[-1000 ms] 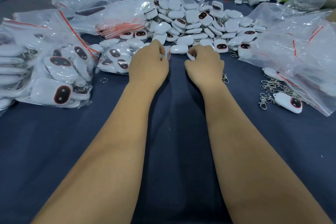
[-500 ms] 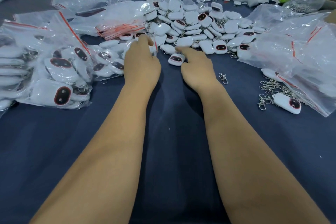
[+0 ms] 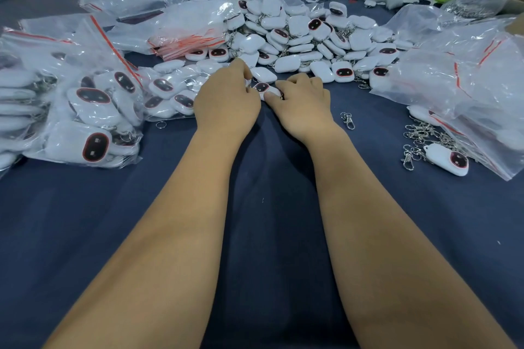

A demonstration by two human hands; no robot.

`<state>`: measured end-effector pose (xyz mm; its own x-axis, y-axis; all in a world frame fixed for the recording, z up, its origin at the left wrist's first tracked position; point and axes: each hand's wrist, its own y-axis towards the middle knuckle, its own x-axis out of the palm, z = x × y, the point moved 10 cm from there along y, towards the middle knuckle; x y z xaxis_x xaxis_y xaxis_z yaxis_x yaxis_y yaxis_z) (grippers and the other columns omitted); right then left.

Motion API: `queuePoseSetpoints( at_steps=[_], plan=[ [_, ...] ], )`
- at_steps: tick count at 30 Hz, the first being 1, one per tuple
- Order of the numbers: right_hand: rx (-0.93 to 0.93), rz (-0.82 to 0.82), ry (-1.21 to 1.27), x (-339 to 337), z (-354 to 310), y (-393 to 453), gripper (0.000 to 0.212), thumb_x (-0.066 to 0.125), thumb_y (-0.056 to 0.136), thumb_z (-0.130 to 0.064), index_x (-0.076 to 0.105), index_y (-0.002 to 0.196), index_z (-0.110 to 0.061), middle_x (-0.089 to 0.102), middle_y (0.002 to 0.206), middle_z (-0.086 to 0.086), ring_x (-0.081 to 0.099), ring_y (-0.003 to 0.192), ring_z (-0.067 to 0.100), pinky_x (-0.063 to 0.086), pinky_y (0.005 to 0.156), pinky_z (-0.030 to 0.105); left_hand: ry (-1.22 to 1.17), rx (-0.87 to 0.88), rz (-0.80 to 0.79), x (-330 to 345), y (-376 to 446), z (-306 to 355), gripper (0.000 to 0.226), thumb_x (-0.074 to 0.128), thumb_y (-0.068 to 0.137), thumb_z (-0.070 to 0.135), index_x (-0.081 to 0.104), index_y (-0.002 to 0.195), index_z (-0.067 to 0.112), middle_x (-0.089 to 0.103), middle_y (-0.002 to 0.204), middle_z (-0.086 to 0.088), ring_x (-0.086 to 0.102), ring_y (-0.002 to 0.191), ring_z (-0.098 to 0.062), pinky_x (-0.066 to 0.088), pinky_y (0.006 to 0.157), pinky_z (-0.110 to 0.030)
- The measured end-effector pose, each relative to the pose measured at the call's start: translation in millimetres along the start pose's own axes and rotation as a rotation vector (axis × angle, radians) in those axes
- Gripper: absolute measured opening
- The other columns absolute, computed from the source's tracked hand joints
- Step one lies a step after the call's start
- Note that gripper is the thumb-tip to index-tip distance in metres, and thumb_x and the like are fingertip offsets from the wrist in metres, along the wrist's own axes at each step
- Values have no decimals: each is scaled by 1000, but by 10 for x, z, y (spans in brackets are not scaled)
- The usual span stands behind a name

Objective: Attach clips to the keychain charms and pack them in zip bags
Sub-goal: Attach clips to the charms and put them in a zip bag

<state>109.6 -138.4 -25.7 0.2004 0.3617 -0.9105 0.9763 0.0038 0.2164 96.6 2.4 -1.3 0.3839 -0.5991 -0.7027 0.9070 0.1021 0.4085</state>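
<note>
Dark blue table (image 3: pixel 85 235), my right hand (image 3: pixel 302 106) pinching a white charm (image 3: pixel 265 89), my left hand (image 3: pixel 226 102) curled, touching the same charm, loose clip (image 3: pixel 348 119) near.

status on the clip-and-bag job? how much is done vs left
Done: several filled zip bags of charms lie at the left. In hand: the right hand and left hand meet on one white charm by the heap's near edge; no clip shows in either grip. Left: a large loose pile of charms ahead, plus loose clips and a clip cluster at the right. Most remains.
</note>
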Motion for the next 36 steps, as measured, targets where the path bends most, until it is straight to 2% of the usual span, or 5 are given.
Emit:
queuePoseSetpoints(
  at_steps=[13, 16, 19, 27, 36],
  plan=[
    [113, 174, 638, -176, 29, -72, 14, 63, 90, -28, 54, 92, -17, 54, 77, -9, 52, 73, 12, 48, 70, 31, -180, -68, -49, 37, -24, -15, 25, 48, 84, 13, 52, 106, 25, 53, 71, 6, 50, 66, -18, 33, 52, -30],
    [198, 173, 981, -136, 77, -76, 14, 66, 90, -17, 54, 98, -17, 64, 88, 0, 61, 76, 12, 50, 66, 21, -462, -161, -97, 115, -38, -62, 31, 44, 85, 11, 54, 110, 25, 65, 77, -8, 61, 65, -24, 49, 58, -33],
    [201, 87, 1270, -55, 13, -64, 18, 56, 93, 3, 55, 108, -8, 68, 96, 11, 68, 81, 19, 60, 74, 27, -720, -285, -100, 180, -31, -116, 34, 42, 89, 10, 53, 118, 24, 62, 67, -4, 52, 42, -10, 40, 42, -18],
    [212, -59, 1247, 49, -79, -62, 29, 55, 90, 7, 58, 119, 2, 69, 104, 19, 68, 81, 23, 61, 77, 38, -953, -297, -152, 236, -39, -94, 33, 49, 90, 7, 61, 62, 21, 52, 49, 10, 44, 39, -5, 40, 43, -16],
    [167, -84, 1145, 48, -95, -56, 21, 60, 85, 4, 59, 93, -16, 67, 92, 8, 65, 80, 18, 53, 58, 18, -902, -319, -171, 249, -14, -117, 25, 57, 90, 11, 68, 105, 26, 63, 74, 5, 48, 41, -2, 40, 43, -14]
  ],
)
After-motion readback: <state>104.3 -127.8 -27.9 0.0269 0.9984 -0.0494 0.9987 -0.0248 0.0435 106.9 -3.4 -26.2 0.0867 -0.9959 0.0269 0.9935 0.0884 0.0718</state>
